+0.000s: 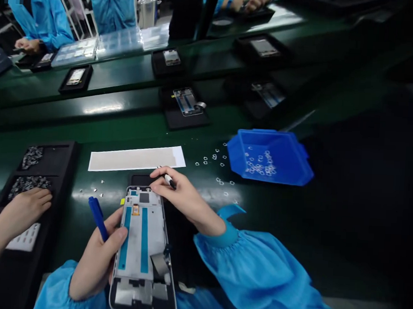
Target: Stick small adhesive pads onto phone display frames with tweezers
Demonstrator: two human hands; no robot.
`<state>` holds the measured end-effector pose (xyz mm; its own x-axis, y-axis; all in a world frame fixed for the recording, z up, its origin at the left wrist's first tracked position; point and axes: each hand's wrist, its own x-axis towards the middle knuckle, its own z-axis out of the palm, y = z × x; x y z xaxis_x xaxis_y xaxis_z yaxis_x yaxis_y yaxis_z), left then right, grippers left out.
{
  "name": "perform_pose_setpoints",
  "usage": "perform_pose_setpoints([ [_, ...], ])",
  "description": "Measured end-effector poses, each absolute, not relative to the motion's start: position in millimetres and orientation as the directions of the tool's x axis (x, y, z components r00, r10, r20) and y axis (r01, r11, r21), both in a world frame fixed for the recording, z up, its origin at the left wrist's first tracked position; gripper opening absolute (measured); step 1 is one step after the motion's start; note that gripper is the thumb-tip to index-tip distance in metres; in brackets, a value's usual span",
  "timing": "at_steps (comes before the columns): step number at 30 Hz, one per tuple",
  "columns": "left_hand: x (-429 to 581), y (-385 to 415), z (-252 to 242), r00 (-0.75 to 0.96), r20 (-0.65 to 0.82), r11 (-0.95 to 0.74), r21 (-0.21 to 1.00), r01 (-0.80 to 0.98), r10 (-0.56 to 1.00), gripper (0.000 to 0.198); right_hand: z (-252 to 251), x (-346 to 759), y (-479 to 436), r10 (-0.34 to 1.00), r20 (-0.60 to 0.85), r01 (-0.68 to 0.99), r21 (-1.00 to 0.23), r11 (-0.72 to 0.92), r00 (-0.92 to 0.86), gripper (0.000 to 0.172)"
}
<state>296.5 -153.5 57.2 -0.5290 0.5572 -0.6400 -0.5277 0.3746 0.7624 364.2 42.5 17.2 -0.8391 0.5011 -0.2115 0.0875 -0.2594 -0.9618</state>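
Phone frame [134,247], one: nearside of white strip [133,160], clamped by my left hand [93,254]. Right hand [177,192]: curled round slim tool [170,181], at frame's top; I judge steady support, light touch best.

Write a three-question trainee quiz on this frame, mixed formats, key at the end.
1. Multiple choice: where is the blue pen?
A. in the wearer's right hand
B. in the wearer's left hand
C. in a co-worker's hand

2. True or false: some small pale loops lie on the green bench, outside the blue bin.

3. Fill in: the two long strips running along the opened phone are ____ in colour.

Key:
1. B, held along with the phone.
2. True; several are scattered beside the bin, others are inside it.
3. blue
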Motion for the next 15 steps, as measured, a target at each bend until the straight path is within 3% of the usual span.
perform_pose_setpoints([
  [4, 298.9, -151.1, 64.8, -0.532, -0.673, 0.367, 0.733, -0.572, 0.515, 0.085, 15.0, 364.8, 43.2, 0.488, -0.222, 0.091, -0.957, -0.277, -0.845, 0.023],
  [15, 302.5, -155.0, 55.2, -0.502, -0.640, 0.419, 0.765, -0.490, 0.581, 0.083, 10.8, 366.8, 43.5, 0.473, -0.213, 0.060, -0.946, -0.318, -0.855, 0.021],
])
